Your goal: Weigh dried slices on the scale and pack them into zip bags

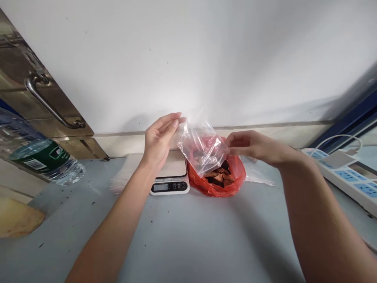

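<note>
A clear plastic bag [200, 151] hangs between my two hands, above a red plastic bag. My left hand [160, 137] pinches its upper left edge between thumb and fingertips. On its right side, my right hand [250, 145] has thumb and fingers closed on the edge. Brown and dark dried pieces [222, 175] fill the opened red plastic bag [213, 192], partly hidden behind the clear one. Left of it stands a white digital kitchen scale [171, 186], its display seeming to read 0.0. My left hand covers part of the weighing plate.
A water bottle [41, 153] stands at the left, near a yellowish object [19, 218]. Flat clear bags lie left of the scale [122, 175] and right of the red bag [259, 175]. A white power strip [347, 177] is at the right. The wall [188, 59] closes the back.
</note>
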`<state>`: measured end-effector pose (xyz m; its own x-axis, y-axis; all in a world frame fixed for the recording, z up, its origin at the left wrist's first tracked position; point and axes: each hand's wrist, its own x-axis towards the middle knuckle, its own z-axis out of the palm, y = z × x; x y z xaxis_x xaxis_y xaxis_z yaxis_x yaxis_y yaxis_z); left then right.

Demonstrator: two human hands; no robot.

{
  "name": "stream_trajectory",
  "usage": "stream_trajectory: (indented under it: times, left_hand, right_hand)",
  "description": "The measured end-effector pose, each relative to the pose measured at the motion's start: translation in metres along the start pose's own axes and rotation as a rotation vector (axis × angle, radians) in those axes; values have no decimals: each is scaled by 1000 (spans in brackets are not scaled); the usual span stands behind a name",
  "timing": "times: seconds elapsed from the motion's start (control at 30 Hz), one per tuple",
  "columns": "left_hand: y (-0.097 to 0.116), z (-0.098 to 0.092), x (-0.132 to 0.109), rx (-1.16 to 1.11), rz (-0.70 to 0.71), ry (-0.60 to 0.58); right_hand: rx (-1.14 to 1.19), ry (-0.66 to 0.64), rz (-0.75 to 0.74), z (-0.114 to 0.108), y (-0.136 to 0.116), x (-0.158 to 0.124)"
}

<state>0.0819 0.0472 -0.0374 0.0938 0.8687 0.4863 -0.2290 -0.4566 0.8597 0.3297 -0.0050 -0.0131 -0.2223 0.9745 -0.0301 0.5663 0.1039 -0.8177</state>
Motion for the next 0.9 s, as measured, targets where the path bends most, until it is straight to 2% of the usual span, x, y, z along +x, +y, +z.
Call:
stream_trajectory:
  times: [0.17,0.27,0.37,0.43,0.53,0.6,0.73,0.8,0.9]
  left_hand:
    - [-1,-15,6,-34,-80,49]
    - [5,-27,9,36,-278,12]
    - [11,-37,9,159,-433,-81]
    - [12,-41,7,258,-401,-185]
    - [7,-46,5,350,-254,-281]
    - [3,-49,5,364,-170,-224]
    - [-1,-52,7,344,-78,12]
    - [0,-54,7,332,-60,64]
    - [3,-62,8,321,-44,110]
  right_hand:
    - [325,-8,43,14,-5,7]
    - [338,68,31,19,-11,8]
    - [289,60,-2,23,-19,8]
    - [257,43,-26,26,-22,8]
    - [245,40,-44,32,-25,9]
    - [250,45,-28,36,-25,11]
    - [240,103,24,46,-27,14]
    - [262,149,34,52,-30,15]
    - [318,122,26,67,-33,19]
